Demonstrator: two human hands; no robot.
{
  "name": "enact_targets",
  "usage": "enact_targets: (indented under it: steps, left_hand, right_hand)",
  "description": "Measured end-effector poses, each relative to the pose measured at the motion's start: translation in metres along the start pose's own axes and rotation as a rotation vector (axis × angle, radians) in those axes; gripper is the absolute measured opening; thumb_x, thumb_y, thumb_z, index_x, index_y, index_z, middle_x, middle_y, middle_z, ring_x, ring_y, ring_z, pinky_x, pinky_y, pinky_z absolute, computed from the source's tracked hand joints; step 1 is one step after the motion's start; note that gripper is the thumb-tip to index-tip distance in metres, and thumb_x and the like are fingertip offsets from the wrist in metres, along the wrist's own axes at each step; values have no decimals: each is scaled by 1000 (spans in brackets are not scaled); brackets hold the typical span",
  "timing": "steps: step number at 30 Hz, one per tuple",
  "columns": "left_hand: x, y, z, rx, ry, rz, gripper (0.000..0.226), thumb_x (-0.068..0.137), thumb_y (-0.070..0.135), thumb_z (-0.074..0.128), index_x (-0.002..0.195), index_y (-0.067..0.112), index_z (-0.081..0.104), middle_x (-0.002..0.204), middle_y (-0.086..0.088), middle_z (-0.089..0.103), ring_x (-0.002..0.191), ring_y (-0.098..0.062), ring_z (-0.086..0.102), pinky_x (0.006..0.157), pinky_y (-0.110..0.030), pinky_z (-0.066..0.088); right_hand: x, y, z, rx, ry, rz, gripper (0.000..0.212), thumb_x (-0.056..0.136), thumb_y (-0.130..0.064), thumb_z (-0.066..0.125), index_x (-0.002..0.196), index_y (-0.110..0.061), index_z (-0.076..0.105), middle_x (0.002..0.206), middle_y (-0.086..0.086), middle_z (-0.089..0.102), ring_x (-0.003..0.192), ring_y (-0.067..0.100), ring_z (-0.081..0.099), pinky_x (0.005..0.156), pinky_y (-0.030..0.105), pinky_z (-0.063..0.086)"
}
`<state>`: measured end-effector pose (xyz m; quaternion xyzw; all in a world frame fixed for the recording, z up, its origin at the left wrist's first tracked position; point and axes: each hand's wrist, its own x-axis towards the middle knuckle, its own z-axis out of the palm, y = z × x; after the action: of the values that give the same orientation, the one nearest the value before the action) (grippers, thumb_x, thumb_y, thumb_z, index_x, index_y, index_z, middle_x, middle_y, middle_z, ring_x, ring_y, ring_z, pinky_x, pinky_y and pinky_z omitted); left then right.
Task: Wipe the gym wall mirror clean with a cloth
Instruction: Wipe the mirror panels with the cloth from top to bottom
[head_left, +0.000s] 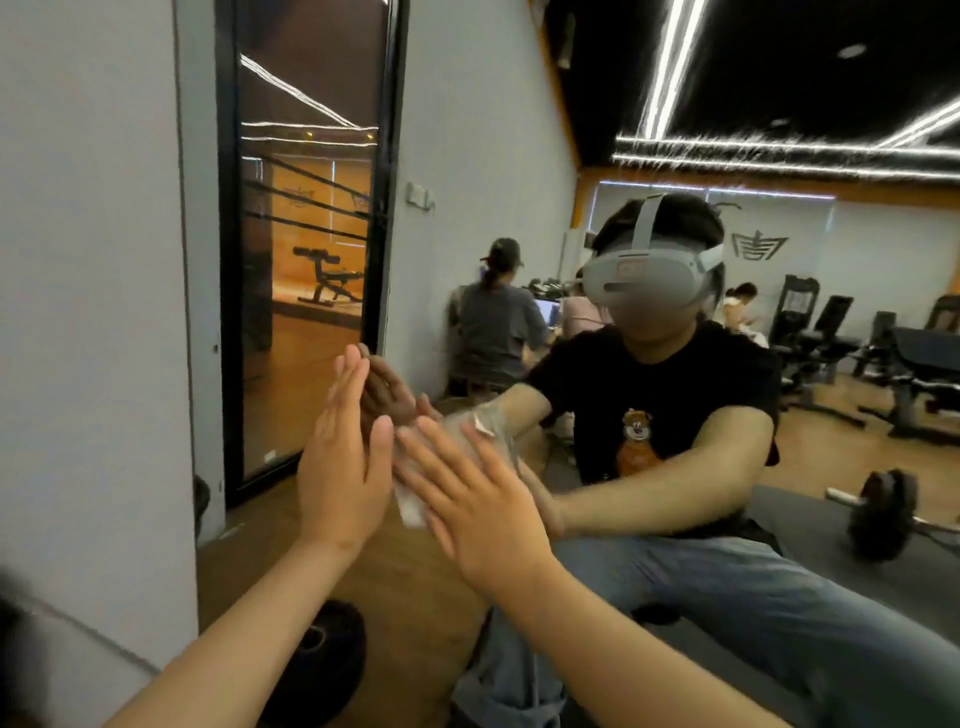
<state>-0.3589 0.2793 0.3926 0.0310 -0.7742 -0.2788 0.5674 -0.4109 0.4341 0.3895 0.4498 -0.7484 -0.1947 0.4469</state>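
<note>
- Broadly, most of the view is filled by the wall mirror, in which a seated person in a headset, gym benches and a dumbbell are reflected.
- The left hand is laid flat on the glass, fingers straight and together, nothing grasped.
- The right hand is spread flat, its straight fingers pressing the cloth against the mirror, not curled round it.
- The white cloth is seen low between the two hands, partly covered by the right fingers.
</note>
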Motion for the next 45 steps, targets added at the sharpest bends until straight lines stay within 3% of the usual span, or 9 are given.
enact_targets:
  steps: [4,8,11,16,21,24,31,37,45]
  left_hand:
    - [1,-5,-10,207,-79,87,62,103,43,30,158,20,16,165,8,9,152,-9,10,114,-39,30]
    - [1,-1,-13,266,-140,45,68,99,43,34,158,15,16,166,2,9,153,-14,8,118,-51,29]
    - [0,4,-11,279,-164,27,72,99,43,37,159,14,11,166,4,1,153,-11,0,122,-49,22]
    - [-6,20,-7,369,-154,89,70,101,41,30,159,13,2,167,1,-7,153,-12,-7,125,-44,5]
    - [-15,62,23,354,-148,322,69,100,33,31,158,4,6,166,-9,-1,154,-20,-2,124,-36,-4]
    - [-16,80,41,310,-130,405,67,101,31,32,157,2,8,165,-15,5,154,-23,2,125,-38,-3]
    - [-27,93,70,310,-106,457,67,101,32,33,156,1,8,165,-11,-2,153,-23,-5,125,-40,0]
    - [-27,88,76,388,-87,474,73,100,33,34,156,3,-1,164,-13,-5,153,-26,-9,125,-43,0]
    - [-27,90,72,473,-81,493,70,102,37,26,156,1,-2,164,-15,-7,153,-27,-9,124,-40,-3]
  right_hand:
    - [-37,-13,18,-95,-87,-120,67,104,-41,14,153,-15,-23,154,8,-40,141,27,-40,107,51,-36]
    - [-41,42,-4,-91,121,0,58,101,-36,19,157,-23,22,164,2,9,153,20,4,123,46,-5]
    - [-34,101,-34,-95,259,88,55,101,-36,30,154,-22,34,162,3,26,150,23,21,121,47,11]
    - [-25,191,-85,-116,295,368,54,107,-39,26,158,-24,21,165,5,18,152,25,14,122,47,6]
    - [-33,177,-81,-90,337,495,55,107,-39,24,159,-23,16,166,7,13,153,28,11,122,52,7]
    - [-66,134,-47,-64,304,379,56,105,-39,27,158,-21,20,165,8,15,153,29,11,121,55,11]
    - [-162,49,19,-185,60,111,60,102,-40,22,159,-23,9,165,7,-13,153,25,-10,122,49,-12]
    - [-171,106,-6,-122,195,223,51,104,-34,28,153,-24,36,161,1,27,149,19,21,120,45,14]
    - [-158,218,-67,-161,284,554,53,107,-38,22,158,-22,22,164,8,22,150,27,19,121,43,1]
